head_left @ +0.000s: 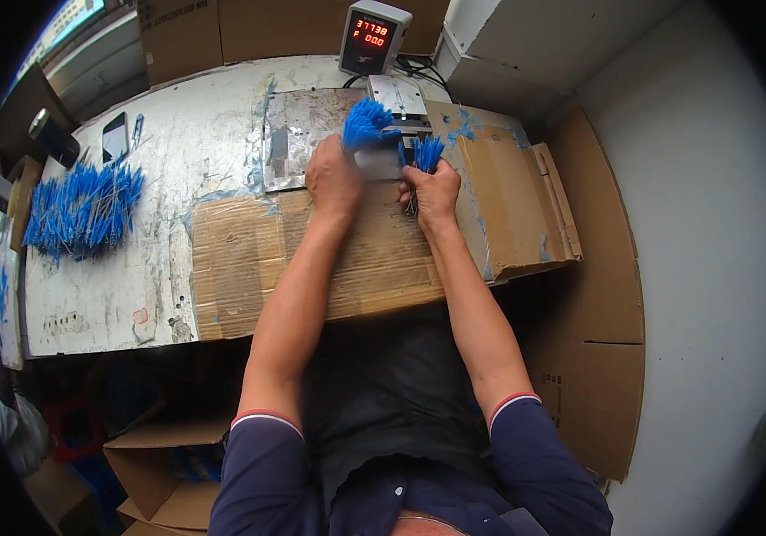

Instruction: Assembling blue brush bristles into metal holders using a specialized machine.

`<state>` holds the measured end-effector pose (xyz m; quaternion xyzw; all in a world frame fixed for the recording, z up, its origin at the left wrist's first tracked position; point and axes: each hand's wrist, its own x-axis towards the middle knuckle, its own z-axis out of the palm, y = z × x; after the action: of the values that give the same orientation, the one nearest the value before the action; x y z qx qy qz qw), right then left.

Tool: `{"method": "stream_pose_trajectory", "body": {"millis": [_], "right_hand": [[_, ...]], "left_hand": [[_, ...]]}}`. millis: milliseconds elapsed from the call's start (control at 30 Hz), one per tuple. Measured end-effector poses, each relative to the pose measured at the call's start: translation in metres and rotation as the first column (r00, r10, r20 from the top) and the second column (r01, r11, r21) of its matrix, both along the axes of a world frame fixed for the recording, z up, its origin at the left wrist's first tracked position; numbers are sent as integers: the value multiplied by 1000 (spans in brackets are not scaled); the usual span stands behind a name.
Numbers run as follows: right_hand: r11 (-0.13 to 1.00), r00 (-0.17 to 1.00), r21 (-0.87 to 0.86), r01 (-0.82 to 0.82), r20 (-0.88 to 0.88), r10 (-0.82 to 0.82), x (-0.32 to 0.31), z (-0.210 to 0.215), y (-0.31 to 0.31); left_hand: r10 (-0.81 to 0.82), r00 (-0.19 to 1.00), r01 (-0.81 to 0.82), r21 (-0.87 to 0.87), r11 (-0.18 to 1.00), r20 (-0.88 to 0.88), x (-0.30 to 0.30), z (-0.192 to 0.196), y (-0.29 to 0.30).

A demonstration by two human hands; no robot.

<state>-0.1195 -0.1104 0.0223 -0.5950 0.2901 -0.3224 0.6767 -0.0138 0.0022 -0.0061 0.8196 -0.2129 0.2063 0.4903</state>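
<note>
In my left hand (333, 181) is a thick bunch of thin blue-tipped pieces (368, 123), their blue ends fanning upward above the closed fingers. My right hand (437, 189) grips a smaller bunch of the same blue-tipped pieces (426, 153), and thin wire-like stems hang below the fingers. Both hands hover side by side near a small machine (398, 96) with a metal block. A smeared pale patch lies between them, too blurred to make out. The left hand's edge is blurred too.
A metal plate (307, 121) and flattened cardboard (249, 259) cover part of the white worktable. A counter with red digits (372, 37) stands at the back. To the left lie a large pile of blue-tipped pieces (86, 210), a phone (115, 138) and a dark cylinder (54, 138).
</note>
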Motion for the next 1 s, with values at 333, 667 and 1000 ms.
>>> {"method": "stream_pose_trajectory", "body": {"millis": [333, 667, 1000], "right_hand": [[980, 975, -155, 123, -166, -148, 25, 2, 2], [997, 999, 73, 15, 50, -19, 8, -4, -8], [990, 998, 138, -17, 68, 7, -4, -8, -5]], "left_hand": [[-18, 999, 21, -56, 998, 40, 4, 1, 3], [-175, 984, 178, 88, 980, -44, -3, 3, -2], [-191, 981, 192, 89, 977, -24, -2, 1, -3]]}}
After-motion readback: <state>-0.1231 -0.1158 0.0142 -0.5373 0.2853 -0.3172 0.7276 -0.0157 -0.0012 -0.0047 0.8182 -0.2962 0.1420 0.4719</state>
